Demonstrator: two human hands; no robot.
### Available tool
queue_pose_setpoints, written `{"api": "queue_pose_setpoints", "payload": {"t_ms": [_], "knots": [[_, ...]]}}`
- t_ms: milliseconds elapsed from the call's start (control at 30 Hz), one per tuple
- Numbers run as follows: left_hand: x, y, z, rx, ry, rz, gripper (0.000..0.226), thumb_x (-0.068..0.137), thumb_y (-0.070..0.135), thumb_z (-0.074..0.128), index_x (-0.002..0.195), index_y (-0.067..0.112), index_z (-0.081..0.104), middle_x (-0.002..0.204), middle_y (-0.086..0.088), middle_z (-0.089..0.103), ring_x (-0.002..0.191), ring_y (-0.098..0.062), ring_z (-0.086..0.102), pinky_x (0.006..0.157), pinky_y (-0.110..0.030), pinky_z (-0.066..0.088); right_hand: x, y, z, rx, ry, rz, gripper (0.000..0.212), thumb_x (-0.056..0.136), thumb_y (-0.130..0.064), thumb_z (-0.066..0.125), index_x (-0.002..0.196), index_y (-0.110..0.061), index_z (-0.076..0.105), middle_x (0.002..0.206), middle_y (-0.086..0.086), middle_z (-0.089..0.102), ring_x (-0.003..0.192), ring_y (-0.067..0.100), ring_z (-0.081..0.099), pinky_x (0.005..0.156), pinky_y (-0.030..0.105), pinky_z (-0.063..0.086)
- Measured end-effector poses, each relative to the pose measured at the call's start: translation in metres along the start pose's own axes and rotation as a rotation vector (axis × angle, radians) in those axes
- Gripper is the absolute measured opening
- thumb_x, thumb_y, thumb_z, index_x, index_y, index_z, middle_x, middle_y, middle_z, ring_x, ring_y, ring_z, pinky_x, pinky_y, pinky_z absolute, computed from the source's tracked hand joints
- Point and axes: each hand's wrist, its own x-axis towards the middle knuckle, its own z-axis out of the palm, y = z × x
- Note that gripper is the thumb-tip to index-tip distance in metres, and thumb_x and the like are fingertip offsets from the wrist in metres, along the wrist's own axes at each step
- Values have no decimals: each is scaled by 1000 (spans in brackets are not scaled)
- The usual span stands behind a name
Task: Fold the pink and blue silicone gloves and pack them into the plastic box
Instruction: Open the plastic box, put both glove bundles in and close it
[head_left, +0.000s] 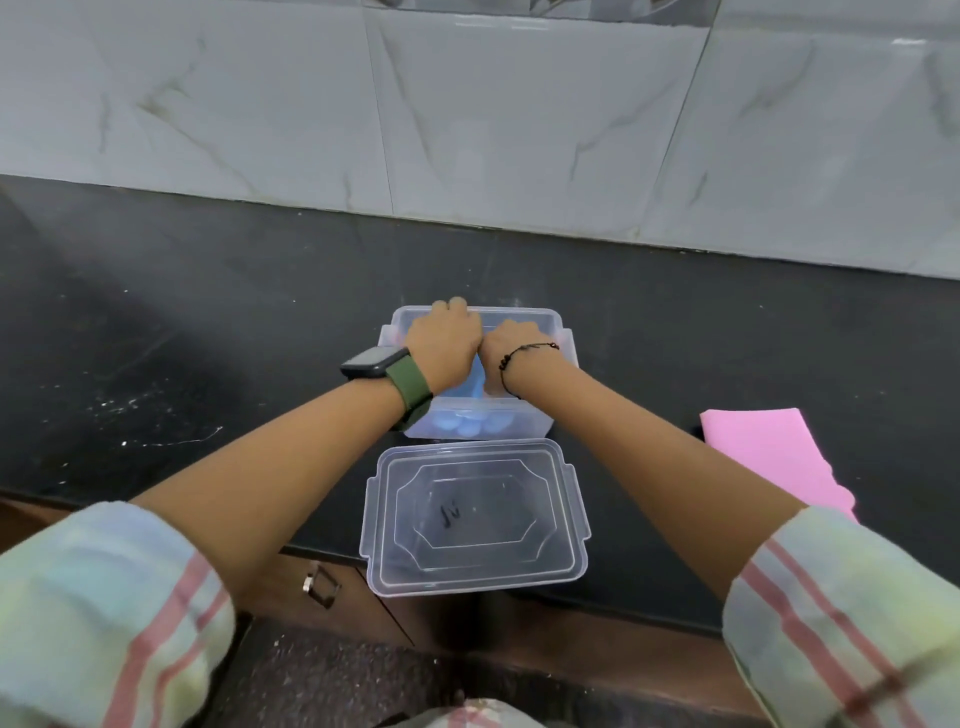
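The clear plastic box (540, 423) stands on the black counter, mid-frame. A blue silicone glove (475, 422) lies inside it, showing through the front wall and between my wrists. My left hand (444, 340) and my right hand (511, 345) are both down in the box, side by side, pressing on the blue glove with fingers curled. How they grip it is hidden by the backs of the hands. The pink glove (774, 462) lies flat on the counter to the right of the box, untouched.
The box's clear lid (475, 517) lies upside down at the counter's front edge, just in front of the box. A grey tiled wall (519, 130) rises behind the black counter (182, 338). A cabinet handle (321, 586) sits below the edge.
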Motion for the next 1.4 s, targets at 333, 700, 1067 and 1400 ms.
{"api": "queue_pose_setpoints", "payload": {"t_ms": [333,700,1067,1400], "knots": [[6,-7,12,-37,-287,158,38,89,18,55,122,0,51,124,-19,49,113,-33,49,89,-34,40,4,3,5,75,-152,-39,45,92,-18,52,132,0,40,132,16,50,120,30,51,91,35,46],[31,10,-36,-136,-198,258,36,85,18,63,117,1,57,120,-17,63,109,-31,58,88,-34,43,-24,32,-7,538,148,78,16,86,-21,59,99,-13,61,95,7,57,91,21,55,71,24,38],[66,156,-73,-443,-271,651,32,90,19,57,121,13,58,121,-6,59,111,-22,55,93,-32,41,-150,113,34,1018,443,797,44,82,-29,62,120,-9,55,117,10,61,108,27,57,82,28,44],[76,243,-36,-443,-514,798,10,85,13,55,87,15,46,88,-9,42,71,-21,38,55,-26,28,-220,104,100,1095,396,1291,39,83,-19,59,117,-4,47,116,17,47,107,32,47,88,35,41]]}}
